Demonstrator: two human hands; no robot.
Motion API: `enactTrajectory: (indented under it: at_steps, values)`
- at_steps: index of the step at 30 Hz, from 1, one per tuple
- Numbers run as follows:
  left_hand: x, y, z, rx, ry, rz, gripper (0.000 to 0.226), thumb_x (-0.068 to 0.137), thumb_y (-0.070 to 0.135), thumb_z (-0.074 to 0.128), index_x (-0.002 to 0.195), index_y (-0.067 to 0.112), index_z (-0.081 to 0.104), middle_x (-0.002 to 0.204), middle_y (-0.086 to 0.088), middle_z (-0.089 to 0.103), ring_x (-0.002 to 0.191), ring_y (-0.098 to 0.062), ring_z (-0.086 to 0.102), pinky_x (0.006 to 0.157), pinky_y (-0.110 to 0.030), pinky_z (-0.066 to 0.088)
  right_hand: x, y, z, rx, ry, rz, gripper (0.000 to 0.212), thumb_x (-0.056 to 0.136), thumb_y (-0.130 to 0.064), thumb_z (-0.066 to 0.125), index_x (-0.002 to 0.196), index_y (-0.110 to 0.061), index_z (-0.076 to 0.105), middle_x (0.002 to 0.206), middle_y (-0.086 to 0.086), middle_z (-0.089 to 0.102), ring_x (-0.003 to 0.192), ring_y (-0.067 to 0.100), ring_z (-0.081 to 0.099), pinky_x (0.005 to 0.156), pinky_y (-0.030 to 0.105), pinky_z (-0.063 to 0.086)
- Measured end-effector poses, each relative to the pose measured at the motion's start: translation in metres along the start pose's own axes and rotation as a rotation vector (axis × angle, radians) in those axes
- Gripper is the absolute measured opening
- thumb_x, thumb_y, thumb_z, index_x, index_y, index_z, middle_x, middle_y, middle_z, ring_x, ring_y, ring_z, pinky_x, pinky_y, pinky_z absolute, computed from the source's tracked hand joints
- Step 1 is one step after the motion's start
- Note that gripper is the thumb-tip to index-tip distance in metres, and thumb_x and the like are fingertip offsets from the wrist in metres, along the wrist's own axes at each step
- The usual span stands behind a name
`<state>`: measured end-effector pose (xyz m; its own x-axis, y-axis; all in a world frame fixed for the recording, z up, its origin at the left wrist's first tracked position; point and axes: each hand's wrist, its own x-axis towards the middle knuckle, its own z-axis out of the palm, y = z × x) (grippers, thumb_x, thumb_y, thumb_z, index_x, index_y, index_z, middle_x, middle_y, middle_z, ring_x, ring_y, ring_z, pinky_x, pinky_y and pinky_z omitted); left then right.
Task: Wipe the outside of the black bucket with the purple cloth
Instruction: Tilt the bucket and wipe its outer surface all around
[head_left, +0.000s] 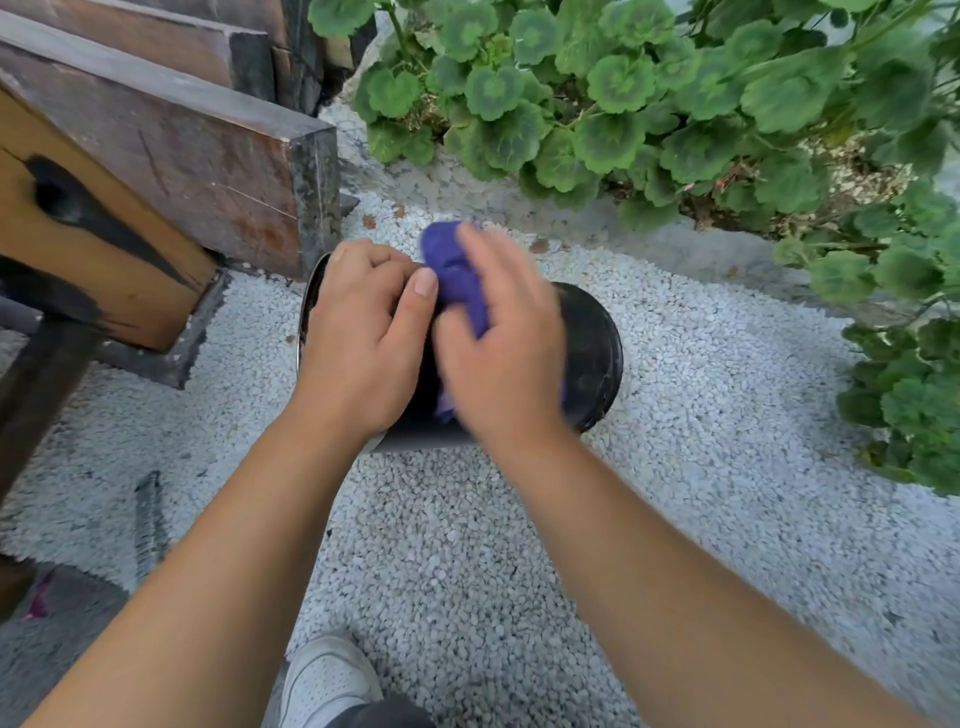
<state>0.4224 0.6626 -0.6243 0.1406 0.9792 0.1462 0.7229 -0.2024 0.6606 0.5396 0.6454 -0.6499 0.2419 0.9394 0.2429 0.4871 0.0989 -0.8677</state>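
The black bucket (592, 358) lies on its side on white gravel, its base turned to the right and its open rim to the left. My left hand (358, 338) grips the bucket near the rim, fingers curled over its edge. My right hand (504, 348) presses the purple cloth (457, 275) against the bucket's outer wall; the hand is blurred. Part of the cloth sticks out above my fingers and a little below my palm. Both hands hide most of the bucket's side.
A wooden bench (156, 156) with a dark metal foot stands at the left, close to the bucket's rim. Green leafy plants (649, 104) fill the top and right edge. My white shoe (327, 680) is at the bottom. Open gravel (727, 415) lies to the right.
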Motion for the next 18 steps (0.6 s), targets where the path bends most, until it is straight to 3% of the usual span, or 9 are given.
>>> enactTrajectory:
  at_steps: [2, 6, 11, 15, 18]
  values:
    - [0.0, 0.002, 0.001, 0.024, -0.019, 0.003, 0.059, 0.095, 0.051, 0.028, 0.087, 0.005, 0.064, 0.097, -0.011, 0.055, 0.105, -0.027, 0.048, 0.087, -0.045, 0.042, -0.018, -0.001, 0.013, -0.115, 0.015, -0.072, 0.044, 0.087, -0.027, 0.055, 0.13, -0.024, 0.061, 0.14, 0.004, 0.054, 0.121, 0.025, 0.047, 0.102, 0.033, 0.04]
    - [-0.005, -0.001, 0.002, 0.009, 0.019, 0.031, 0.057, 0.093, 0.051, 0.034, 0.114, 0.008, 0.065, 0.112, -0.005, 0.055, 0.115, -0.026, 0.049, 0.096, -0.042, 0.041, -0.015, 0.025, 0.006, -0.174, 0.104, -0.038, 0.048, 0.078, -0.022, 0.053, 0.124, -0.021, 0.066, 0.136, 0.007, 0.057, 0.116, 0.03, 0.051, 0.098, 0.038, 0.044]
    - [-0.006, -0.007, -0.002, -0.009, 0.048, 0.011, 0.057, 0.093, 0.048, 0.037, 0.121, 0.006, 0.062, 0.113, -0.001, 0.052, 0.114, -0.025, 0.05, 0.099, -0.041, 0.041, -0.008, 0.059, -0.004, -0.278, 0.099, -0.056, 0.049, 0.077, -0.023, 0.05, 0.124, -0.02, 0.066, 0.136, 0.006, 0.058, 0.114, 0.029, 0.052, 0.097, 0.037, 0.044]
    - [-0.009, -0.015, -0.007, 0.014, 0.01, 0.0, 0.057, 0.091, 0.051, 0.039, 0.124, 0.009, 0.06, 0.113, 0.005, 0.049, 0.112, -0.024, 0.052, 0.097, -0.046, 0.044, -0.009, 0.095, -0.023, -0.339, 0.101, 0.072, 0.052, 0.08, -0.028, 0.046, 0.13, -0.023, 0.059, 0.143, 0.001, 0.051, 0.123, 0.027, 0.046, 0.1, 0.045, 0.045]
    - [-0.011, -0.018, -0.008, 0.01, 0.022, 0.001, 0.056, 0.092, 0.05, 0.038, 0.124, 0.009, 0.06, 0.114, 0.005, 0.05, 0.112, -0.025, 0.053, 0.096, -0.049, 0.045, -0.011, 0.109, -0.03, -0.328, 0.108, 0.142, 0.052, 0.083, -0.028, 0.045, 0.134, -0.026, 0.055, 0.147, -0.002, 0.046, 0.128, 0.024, 0.039, 0.097, 0.033, 0.04]
